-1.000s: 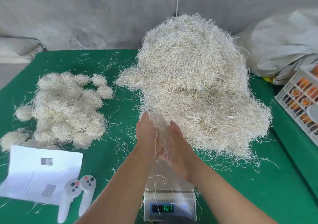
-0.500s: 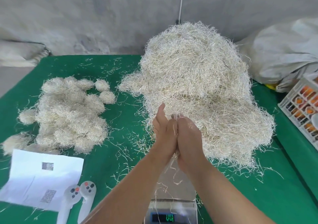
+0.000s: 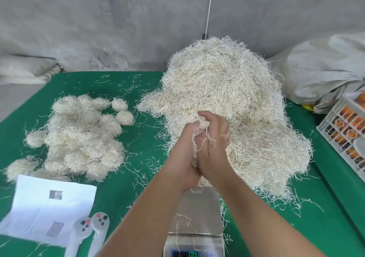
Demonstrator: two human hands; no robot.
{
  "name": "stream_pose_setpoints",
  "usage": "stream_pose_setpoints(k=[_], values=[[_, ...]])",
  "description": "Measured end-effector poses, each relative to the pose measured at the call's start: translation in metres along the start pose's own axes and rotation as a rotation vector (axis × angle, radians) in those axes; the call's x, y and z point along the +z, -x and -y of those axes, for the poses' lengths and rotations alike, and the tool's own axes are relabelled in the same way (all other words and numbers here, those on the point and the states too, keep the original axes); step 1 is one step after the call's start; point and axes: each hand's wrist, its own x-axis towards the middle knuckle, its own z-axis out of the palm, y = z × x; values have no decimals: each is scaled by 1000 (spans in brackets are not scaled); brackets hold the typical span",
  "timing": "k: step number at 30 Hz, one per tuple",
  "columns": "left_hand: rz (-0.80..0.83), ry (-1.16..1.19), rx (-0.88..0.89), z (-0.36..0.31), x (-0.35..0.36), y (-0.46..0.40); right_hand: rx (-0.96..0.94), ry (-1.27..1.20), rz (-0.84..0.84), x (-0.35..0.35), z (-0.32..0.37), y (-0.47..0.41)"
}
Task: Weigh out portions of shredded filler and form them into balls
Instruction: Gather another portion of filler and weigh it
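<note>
A big heap of pale shredded filler (image 3: 227,106) stands on the green table (image 3: 142,177) at centre right. Several finished filler balls (image 3: 79,136) lie piled at the left. A steel scale (image 3: 197,217) sits at the front centre with a few loose strands on its pan. Above the scale, my left hand (image 3: 183,154) and my right hand (image 3: 213,144) press palm to palm around a small filler portion (image 3: 199,138). Strands stick out between the palms. My right hand's fingers curl over the top of the portion.
A white paper sheet (image 3: 47,207) and two white handheld controllers (image 3: 92,229) lie at the front left. A white crate (image 3: 347,130) with orange items stands at the right edge. A grey sack (image 3: 324,69) rests behind it. Loose strands litter the cloth.
Both hands have lifted the portion off the scale and moved it up and away, rolling it between the palms. The right hand now sits further forward than the left.
</note>
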Motion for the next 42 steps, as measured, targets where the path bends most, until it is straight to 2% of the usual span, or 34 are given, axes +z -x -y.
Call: stream_pose_setpoints(k=[3,5,7,10,12,14,15,18,19,20,21,24,27,29,34,38,40,42], values=[[-82,46,13,4,6,-1,-29,227,-7,-5,-5,-1],[-190,151,89,8,7,-6,60,301,28,-7,-5,1],[-247,201,160,9,8,-9,364,30,106,-6,5,6],[-234,236,242,8,7,-9,920,-717,144,-12,18,9],[-242,176,338,8,3,-10,1086,-967,208,-21,19,6],[-256,-39,492,12,5,-5,1042,-1044,224,-22,22,5],[-218,-137,559,21,5,-5,1009,-1035,174,-18,25,5],[-249,-511,698,46,1,-6,906,-766,28,-15,24,2],[-192,-683,714,51,-2,-5,851,-720,9,-15,19,1],[-144,-750,695,52,-4,-3,807,-695,-12,-15,14,1],[-112,-693,653,50,-6,-2,763,-630,-23,-15,13,1],[-91,-295,513,40,-8,3,618,-463,-71,-10,18,4],[-163,-91,451,33,-4,6,751,-571,-114,-7,14,7],[-180,-110,400,34,-1,9,733,-528,-57,-5,14,12],[-242,-197,335,38,14,16,525,-439,-18,-4,22,14],[-178,-244,306,32,11,14,61,-124,-56,0,5,19],[-174,-272,321,30,14,14,67,-3,-117,0,-1,18],[-267,-225,322,32,13,12,129,90,-57,-1,-4,14]])
